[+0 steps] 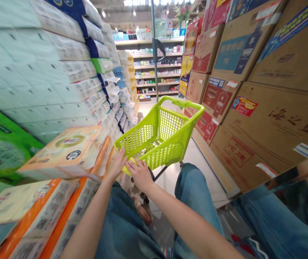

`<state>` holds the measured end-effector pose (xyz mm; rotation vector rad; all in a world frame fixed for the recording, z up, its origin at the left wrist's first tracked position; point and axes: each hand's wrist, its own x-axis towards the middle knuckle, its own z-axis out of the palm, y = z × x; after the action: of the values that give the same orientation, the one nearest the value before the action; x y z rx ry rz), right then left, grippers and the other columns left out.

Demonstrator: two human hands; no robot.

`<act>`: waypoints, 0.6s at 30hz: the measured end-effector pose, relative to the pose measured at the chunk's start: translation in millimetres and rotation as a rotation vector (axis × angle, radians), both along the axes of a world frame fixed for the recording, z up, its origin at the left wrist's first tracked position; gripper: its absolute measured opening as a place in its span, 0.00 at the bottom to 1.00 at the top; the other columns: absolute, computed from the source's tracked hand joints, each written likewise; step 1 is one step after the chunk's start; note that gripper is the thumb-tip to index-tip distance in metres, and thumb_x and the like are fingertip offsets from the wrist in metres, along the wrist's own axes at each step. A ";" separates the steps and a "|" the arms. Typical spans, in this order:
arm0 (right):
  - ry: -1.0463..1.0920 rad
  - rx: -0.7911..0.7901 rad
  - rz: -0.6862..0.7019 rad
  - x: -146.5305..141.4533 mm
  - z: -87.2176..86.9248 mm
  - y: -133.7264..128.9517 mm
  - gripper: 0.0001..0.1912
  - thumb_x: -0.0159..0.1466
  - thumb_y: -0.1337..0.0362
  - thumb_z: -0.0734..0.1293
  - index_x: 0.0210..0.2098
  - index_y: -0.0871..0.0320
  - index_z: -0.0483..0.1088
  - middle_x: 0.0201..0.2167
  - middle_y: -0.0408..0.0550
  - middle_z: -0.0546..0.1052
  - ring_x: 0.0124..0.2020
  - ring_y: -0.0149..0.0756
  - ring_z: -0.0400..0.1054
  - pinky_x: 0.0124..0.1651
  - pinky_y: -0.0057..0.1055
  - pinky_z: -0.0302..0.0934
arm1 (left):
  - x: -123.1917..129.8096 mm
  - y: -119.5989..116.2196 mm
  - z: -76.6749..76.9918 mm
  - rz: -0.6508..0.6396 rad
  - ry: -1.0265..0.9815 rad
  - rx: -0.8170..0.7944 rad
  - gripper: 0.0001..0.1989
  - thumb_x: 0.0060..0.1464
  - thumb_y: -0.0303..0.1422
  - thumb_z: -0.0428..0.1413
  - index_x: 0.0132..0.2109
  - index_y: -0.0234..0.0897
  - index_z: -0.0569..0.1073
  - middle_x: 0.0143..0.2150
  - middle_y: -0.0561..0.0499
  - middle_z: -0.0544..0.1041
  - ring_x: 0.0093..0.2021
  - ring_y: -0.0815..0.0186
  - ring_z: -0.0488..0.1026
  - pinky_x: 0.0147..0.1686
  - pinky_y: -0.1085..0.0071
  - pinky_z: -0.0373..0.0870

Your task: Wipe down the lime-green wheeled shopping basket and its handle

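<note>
A lime-green plastic shopping cart (167, 151) with a perforated basket stands in the aisle in front of me, its handle end farther away. The basket looks bare inside. My left hand (118, 162) rests over the near left corner of the rim, fingers bent onto it. Just right of it, my right hand (140, 174) is closed on the near end of the cart. A more yellow patch shows under its fingers; I cannot tell whether it is part of the cart. Both palms are hidden.
Tissue packs (67, 147) are stacked close on the left. Printed cartons (283, 118) rise on the right. A metal pole (154, 64) stands beyond the cart, before stocked shelves (159, 64). A foot in a sandal (143, 212) is below; a reflective surface (275, 219) shows jeans.
</note>
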<state>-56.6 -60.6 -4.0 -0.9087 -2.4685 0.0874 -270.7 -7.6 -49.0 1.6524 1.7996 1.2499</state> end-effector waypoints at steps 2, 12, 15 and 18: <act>0.005 -0.016 0.003 1.9 1.1 1.5 0.22 0.71 0.68 0.58 0.64 0.56 0.60 0.62 0.50 0.69 0.65 0.45 0.54 0.58 0.47 0.58 | 14.5 -16.0 -6.8 -0.030 -0.022 -0.002 0.28 0.60 0.42 0.47 0.64 0.37 0.67 0.73 0.44 0.57 0.75 0.57 0.42 0.71 0.52 0.41; 0.048 -0.035 0.006 16.4 -2.4 -0.9 0.27 0.67 0.72 0.59 0.65 0.57 0.59 0.64 0.51 0.67 0.66 0.45 0.52 0.63 0.45 0.55 | 40.7 -22.9 -2.9 -0.002 -0.198 -0.004 0.23 0.57 0.44 0.55 0.58 0.42 0.75 0.73 0.47 0.57 0.75 0.56 0.44 0.71 0.51 0.41; 0.031 -0.036 0.022 14.2 -1.6 3.2 0.28 0.67 0.72 0.59 0.66 0.58 0.58 0.65 0.51 0.66 0.66 0.45 0.52 0.62 0.44 0.56 | 39.3 -15.8 1.1 -0.014 -0.259 -0.004 0.25 0.54 0.43 0.56 0.56 0.38 0.76 0.72 0.43 0.57 0.73 0.54 0.49 0.70 0.52 0.47; -0.002 -0.038 0.033 8.1 3.9 13.1 0.29 0.66 0.73 0.60 0.66 0.57 0.58 0.64 0.52 0.66 0.65 0.43 0.53 0.62 0.42 0.56 | 32.8 -3.8 5.0 -0.027 -0.320 -0.008 0.27 0.51 0.43 0.57 0.55 0.36 0.76 0.72 0.40 0.57 0.72 0.52 0.52 0.69 0.53 0.50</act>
<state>-48.5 -47.6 -0.2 -0.8843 -2.4913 0.1453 -237.9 -11.5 -44.1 1.3750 1.5808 1.4019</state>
